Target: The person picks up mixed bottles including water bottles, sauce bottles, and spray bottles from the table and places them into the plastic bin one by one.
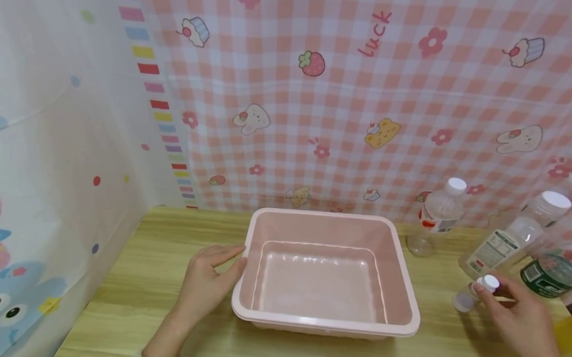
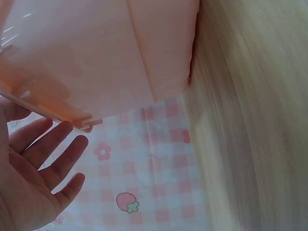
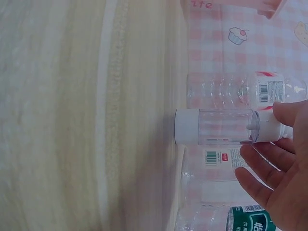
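Observation:
A pink plastic basin (image 1: 327, 324) stands on the wooden table. My left hand (image 1: 209, 277) is at its left rim, fingertips right at the edge. In the left wrist view, the fingers (image 2: 62, 156) are spread and gently bent beside the basin wall (image 2: 86, 62). Over to the right, my right hand (image 1: 521, 317) pinches a small clear bottle (image 1: 469, 297) near its white top, thumb on one side and fingers on the other. That small bottle (image 3: 225, 126) is upright, its white base close at the tabletop in the right wrist view.
Behind the small bottle stand a clear bottle with a red-and-white label (image 1: 431, 224), a white-capped bottle with a pale label (image 1: 496, 249) and a green-labelled bottle (image 1: 550, 276). Something yellow (image 1: 571, 331) sits at the right edge. A checked curtain (image 1: 338, 106) hangs behind the table.

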Action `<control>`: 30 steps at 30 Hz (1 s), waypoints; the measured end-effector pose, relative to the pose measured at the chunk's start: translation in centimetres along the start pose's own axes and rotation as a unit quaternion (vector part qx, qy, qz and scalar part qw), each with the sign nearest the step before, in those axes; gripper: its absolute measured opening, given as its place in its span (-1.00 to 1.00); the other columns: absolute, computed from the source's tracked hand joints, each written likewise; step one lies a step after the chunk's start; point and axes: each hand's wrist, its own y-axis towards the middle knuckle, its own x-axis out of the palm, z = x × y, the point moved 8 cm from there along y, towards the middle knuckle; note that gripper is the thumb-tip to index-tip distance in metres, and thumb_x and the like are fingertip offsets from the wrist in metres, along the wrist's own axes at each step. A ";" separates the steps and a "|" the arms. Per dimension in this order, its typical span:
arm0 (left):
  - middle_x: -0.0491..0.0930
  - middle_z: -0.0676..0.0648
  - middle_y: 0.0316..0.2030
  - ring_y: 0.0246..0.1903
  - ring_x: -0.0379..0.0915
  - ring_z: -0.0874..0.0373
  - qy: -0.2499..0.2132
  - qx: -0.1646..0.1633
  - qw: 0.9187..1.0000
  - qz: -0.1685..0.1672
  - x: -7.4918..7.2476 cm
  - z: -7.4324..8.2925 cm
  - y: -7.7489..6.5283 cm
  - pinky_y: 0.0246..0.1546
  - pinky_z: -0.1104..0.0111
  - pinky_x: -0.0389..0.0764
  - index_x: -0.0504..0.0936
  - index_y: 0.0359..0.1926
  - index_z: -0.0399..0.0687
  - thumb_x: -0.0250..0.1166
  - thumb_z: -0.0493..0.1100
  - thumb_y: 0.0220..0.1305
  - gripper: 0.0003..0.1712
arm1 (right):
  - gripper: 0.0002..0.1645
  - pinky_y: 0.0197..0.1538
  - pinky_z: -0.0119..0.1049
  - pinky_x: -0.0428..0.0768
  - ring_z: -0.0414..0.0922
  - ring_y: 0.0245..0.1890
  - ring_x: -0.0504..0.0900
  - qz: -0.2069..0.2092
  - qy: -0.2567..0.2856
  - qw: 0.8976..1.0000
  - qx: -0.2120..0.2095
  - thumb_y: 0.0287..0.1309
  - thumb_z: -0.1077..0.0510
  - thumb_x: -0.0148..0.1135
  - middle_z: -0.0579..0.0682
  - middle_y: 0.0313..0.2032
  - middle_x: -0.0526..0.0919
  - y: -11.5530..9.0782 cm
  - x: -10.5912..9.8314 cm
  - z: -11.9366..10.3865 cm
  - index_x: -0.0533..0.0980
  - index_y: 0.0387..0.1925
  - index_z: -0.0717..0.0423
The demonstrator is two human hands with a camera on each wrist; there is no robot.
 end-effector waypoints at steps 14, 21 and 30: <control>0.79 -0.13 -0.03 0.05 0.68 -0.08 0.027 0.018 0.999 -0.001 0.0 0.3 -0.1 0.20 -0.09 0.53 0.82 0.00 -0.18 0.49 -0.24 0.24 -0.70 | -0.66 -0.45 -0.75 0.44 -0.71 -0.44 0.40 0.007 0.003 1.000 0.016 0.29 0.24 0.44 0.37 -0.30 0.73 0.3 -0.6 -0.3 0.62 -0.04 0.44; 0.79 -0.12 -0.04 0.03 0.69 -0.06 0.036 0.024 0.999 0.000 0.0 0.4 -0.1 0.19 -0.04 0.54 0.82 -0.01 -0.19 0.50 -0.24 0.24 -0.71 | -0.53 -0.52 -0.64 0.49 -0.67 -0.47 0.43 -0.015 0.003 0.998 0.055 0.37 0.07 0.40 0.32 -0.25 0.74 0.5 -1.2 -0.5 0.60 0.05 0.42; 0.79 -0.12 -0.03 0.04 0.68 -0.04 0.040 0.019 0.999 -0.008 0.1 0.4 -0.1 0.22 -0.01 0.52 0.82 0.00 -0.19 0.50 -0.22 0.24 -0.69 | -0.45 -0.53 -0.60 0.51 -0.69 -0.47 0.47 -0.013 0.018 0.996 0.082 0.34 0.00 0.44 -0.58 -0.36 0.54 0.7 -1.9 -1.7 0.60 0.10 0.38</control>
